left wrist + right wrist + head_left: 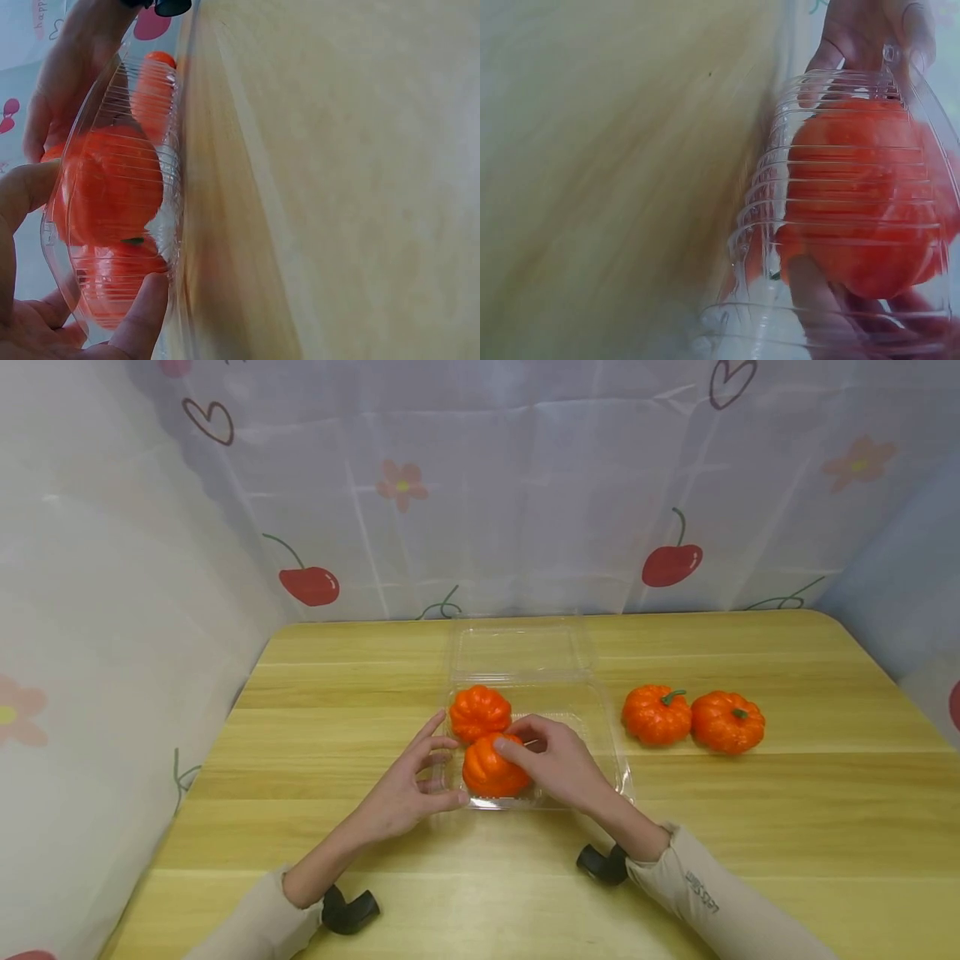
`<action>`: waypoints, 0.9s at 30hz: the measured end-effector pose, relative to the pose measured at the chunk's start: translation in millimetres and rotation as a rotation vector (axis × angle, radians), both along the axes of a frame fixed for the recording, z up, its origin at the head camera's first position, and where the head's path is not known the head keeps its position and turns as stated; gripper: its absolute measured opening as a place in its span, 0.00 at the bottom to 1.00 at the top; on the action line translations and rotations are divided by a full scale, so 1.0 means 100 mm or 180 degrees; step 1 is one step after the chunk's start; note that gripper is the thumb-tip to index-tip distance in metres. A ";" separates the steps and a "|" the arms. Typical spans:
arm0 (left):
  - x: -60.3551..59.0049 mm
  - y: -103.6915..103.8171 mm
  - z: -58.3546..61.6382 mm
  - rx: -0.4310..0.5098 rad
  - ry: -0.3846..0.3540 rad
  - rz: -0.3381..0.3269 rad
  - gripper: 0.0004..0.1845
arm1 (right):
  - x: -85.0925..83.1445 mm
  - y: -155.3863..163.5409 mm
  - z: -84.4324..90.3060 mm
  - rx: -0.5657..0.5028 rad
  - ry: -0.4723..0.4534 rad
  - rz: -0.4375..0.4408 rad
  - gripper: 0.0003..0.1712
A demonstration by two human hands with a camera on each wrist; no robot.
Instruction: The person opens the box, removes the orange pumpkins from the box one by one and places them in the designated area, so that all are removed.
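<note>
A clear plastic clamshell box [622,777] lies unfolded on the table, its lid [517,650] laid back. Inside its left half sit two small orange pumpkins, a rear pumpkin [480,712] and a front pumpkin [491,768], touching each other. My right hand [566,764] holds the front pumpkin [862,195] between thumb and fingers; the ribbed wall stands before it in the right wrist view. My left hand [401,789] is at the box's left side, fingers spread and loosely bent, thumb by the front left corner. In the left wrist view, a fingertip [154,292] is by the ribbed wall.
Right of the box, two more orange pumpkins stand side by side, the left one [654,717] with a curved green stem and the right one [727,722] with a short stem. A patterned curtain [517,510] hangs behind the wooden table [787,827].
</note>
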State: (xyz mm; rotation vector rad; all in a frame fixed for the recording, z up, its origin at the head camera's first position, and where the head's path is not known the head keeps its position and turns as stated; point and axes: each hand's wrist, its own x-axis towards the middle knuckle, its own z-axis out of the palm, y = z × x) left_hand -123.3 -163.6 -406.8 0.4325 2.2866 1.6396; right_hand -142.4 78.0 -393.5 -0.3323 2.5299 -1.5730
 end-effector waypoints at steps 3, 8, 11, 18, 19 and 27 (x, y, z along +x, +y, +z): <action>0.00 0.00 0.00 -0.0012 -0.0001 -0.0001 0.32 | 0.01 0.01 0.01 -0.0058 0.0042 -0.0027 0.19; 0.00 0.01 0.00 -0.0030 0.0007 0.0017 0.32 | 0.03 0.05 0.01 -0.0267 0.0228 0.0000 0.17; -0.01 0.01 0.01 -0.0044 0.0014 0.0031 0.32 | 0.06 0.06 0.01 -0.0466 0.0366 0.0059 0.16; -0.01 0.01 0.01 -0.0067 0.0023 0.0032 0.32 | 0.09 0.07 0.03 -0.0813 0.0500 0.0145 0.16; -0.01 0.01 0.01 -0.0062 0.0024 0.0027 0.32 | 0.09 0.07 0.03 -0.0837 0.0502 0.0149 0.16; -0.01 0.01 0.01 -0.0007 0.0008 0.0009 0.32 | 0.07 0.06 0.06 -0.0993 0.0573 0.0218 0.17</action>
